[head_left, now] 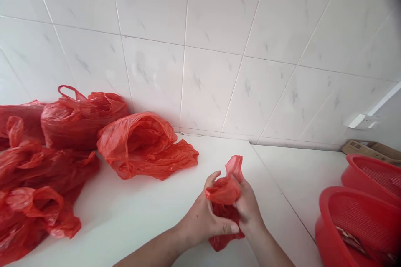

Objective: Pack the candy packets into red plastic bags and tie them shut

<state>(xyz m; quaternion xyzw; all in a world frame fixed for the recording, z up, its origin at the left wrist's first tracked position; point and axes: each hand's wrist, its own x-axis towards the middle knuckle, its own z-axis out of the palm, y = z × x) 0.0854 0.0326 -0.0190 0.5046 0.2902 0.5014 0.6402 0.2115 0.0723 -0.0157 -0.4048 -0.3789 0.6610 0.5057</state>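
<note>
Between my two hands a crumpled red plastic bag is bunched up above the white tabletop. My left hand wraps round its left side, thumb across the front. On the other side my right hand grips the bag, its fingers mostly hidden behind the plastic. One end of the bag sticks up past my right fingers, and its lower end hangs below my left thumb. Nearest to my hands on the left lies an open, puffed-up red plastic bag against the wall.
More red plastic bags are heaped along the left, some bulging. Two red plastic baskets stand at the right, the nearer with dark items inside. Behind them is a cardboard box. A tiled wall bounds the back, and a seam crosses the tabletop.
</note>
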